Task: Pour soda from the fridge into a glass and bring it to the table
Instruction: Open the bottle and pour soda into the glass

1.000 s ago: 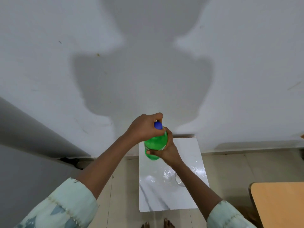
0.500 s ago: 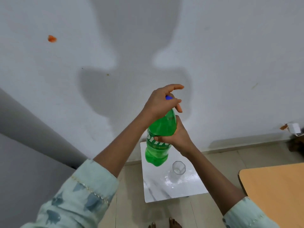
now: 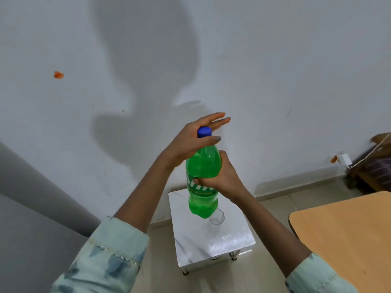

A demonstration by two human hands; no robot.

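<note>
**Green bottle held up over the small bench, cap still on**

We have the green soda bottle (image 3: 203, 178) upright in the air, raised above the small white bench (image 3: 190, 240). Its blue cap (image 3: 204, 132) sits on the neck. Our right hand (image 3: 222, 178) is wrapped around the bottle's middle, fingers closed over the top of the label, carrying it. Our left hand (image 3: 190, 142) is at the cap: the thumb lies across the neck just under the cap and the palm cups behind it, while the other fingers are stretched out straight past the cap, so this hand is mostly open and pinches the cap only loosely, if at all; we cannot tell whether it truly grips.

Below the bottle's base, on the bench, stands an empty clear glass (image 3: 216, 216), partly hidden by the bottle. The bench top near the glass shows wet spots or glare toward its near edge.

To the right of the bottle lies the corner of a wooden table (image 3: 342, 233). Behind the bottle is a pale wall (image 3: 275, 70) with our shadow on it. Left of the bottle rises a grey surface (image 3: 31, 208). Pale patterned sleeves (image 3: 110, 256) cover our forearms.
</note>
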